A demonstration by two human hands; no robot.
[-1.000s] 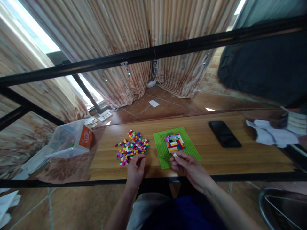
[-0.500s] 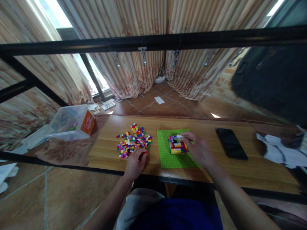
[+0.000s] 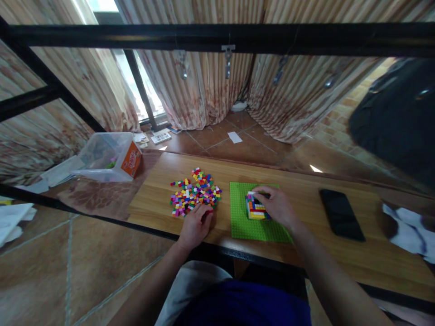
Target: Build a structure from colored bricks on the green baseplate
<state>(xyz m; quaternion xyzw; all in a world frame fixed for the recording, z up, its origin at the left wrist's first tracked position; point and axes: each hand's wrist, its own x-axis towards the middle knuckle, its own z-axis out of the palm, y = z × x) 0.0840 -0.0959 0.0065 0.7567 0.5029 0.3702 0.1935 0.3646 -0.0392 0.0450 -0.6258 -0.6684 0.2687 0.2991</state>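
Note:
My left hand (image 3: 196, 225) rests at the near edge of a loose pile of small coloured toy bricks (image 3: 190, 199). Its thumb and forefinger are closed on a red toy brick (image 3: 210, 211). On a green studded baseplate (image 3: 239, 228) stands a small block built of many-coloured toy bricks (image 3: 257, 216). Over the right part of this block lies my right hand (image 3: 279, 207), hiding some of it. Its fingertips pinch at a white toy brick (image 3: 250, 193) on the block's far left corner.
A black phone (image 3: 341, 215) lies on the wooden table (image 3: 152, 190) to the right, with crumpled white paper (image 3: 409, 231) beyond it. Off the table's left end stands a clear plastic box (image 3: 102, 156) with an orange label. A black rail (image 3: 204, 36) crosses in front of curtains.
The camera view has tilted and shifted, so the table sits differently. My right hand has brought the white brick to the block's far left corner. My left hand still holds the red brick.

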